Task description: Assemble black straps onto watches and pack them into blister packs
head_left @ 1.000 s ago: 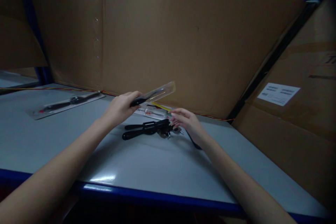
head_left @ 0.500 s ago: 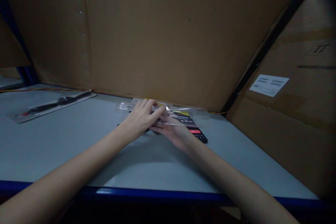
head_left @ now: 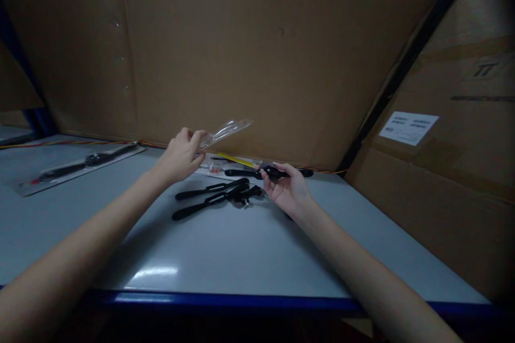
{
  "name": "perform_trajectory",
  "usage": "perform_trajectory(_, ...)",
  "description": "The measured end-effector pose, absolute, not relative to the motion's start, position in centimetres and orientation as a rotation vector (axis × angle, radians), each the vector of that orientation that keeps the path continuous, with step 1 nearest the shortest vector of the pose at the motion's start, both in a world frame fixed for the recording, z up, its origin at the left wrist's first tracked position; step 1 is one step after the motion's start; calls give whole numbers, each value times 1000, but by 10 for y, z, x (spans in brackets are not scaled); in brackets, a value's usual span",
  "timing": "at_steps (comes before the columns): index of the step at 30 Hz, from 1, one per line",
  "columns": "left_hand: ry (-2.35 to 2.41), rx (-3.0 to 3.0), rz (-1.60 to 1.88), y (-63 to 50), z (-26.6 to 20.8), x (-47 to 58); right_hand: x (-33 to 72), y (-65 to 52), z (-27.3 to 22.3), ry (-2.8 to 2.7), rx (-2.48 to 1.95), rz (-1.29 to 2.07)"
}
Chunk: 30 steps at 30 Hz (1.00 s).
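My left hand (head_left: 182,156) is raised above the table with its fingers closed on a clear plastic blister shell (head_left: 228,133). In my right hand (head_left: 290,192) is a black spokeshave (head_left: 243,173), gripped around its middle so that both handles stick out sideways. Below and between the hands, more black spokeshaves (head_left: 193,210) lie on the table, partly overlapping, with small metal screws near the right end. Behind them are a printed card (head_left: 215,167) and a yellow strip (head_left: 237,159), partly hidden by the held spokeshave and my hand.
A packaged spokeshave (head_left: 94,161) lies at the left back of the grey table (head_left: 225,257). Cardboard (head_left: 241,53) stands along the back, and a large labelled carton (head_left: 462,171) is at the right. A red and yellow cord (head_left: 80,142) runs along the rear edge.
My hands, together over the plastic before, have separated. The left has lifted the clear shell up and left; the right now holds a spokeshave. The spokeshaves on the table are uncovered, and the phone is hidden.
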State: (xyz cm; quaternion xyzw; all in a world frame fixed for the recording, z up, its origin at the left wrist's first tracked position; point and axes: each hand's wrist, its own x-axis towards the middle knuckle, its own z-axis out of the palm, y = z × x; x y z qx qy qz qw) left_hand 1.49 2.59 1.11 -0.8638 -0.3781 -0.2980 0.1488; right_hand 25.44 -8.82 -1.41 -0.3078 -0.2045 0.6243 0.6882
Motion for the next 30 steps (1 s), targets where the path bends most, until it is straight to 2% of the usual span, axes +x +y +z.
perform_trajectory(5, -1228, -2487, -441, 60, -11, 27, 261, -87, -11, -340, -671, 1398)
perform_trajectory(12, -1401, -2667, -225, 73, -13, 31, 254, -93, -13, -573, -731, 1329)
perform_trajectory(15, -1313, -2623, -376, 66, -9, 28, 250, -98, -11, -755, -793, 1250)
perform_trajectory(18, -1189, -2628, -675, 46, -1, 32, 246, -102, -9, -931, -795, 1216)
perform_trajectory(21, -1105, -3121, -897, 11, 13, 42, 241, -106, -7, -1075, -782, 1245)
perform_trajectory(23, -1031, -3715, -714, -13, 22, 49, 238, -109, -6, -1174, -766, 1262)
perform_trajectory(26, -833, -4201, -25, -37, 27, 54, 232, -114, -4, -1287, -744, 1279)
perform_trajectory(27, -788, -4270, 95, -41, 26, 54, 230, -115, -4, -1305, -743, 1289)
perform_trajectory(30, -732, -4380, 76, -41, 17, 51, 225, -115, -4, -1307, -754, 1297)
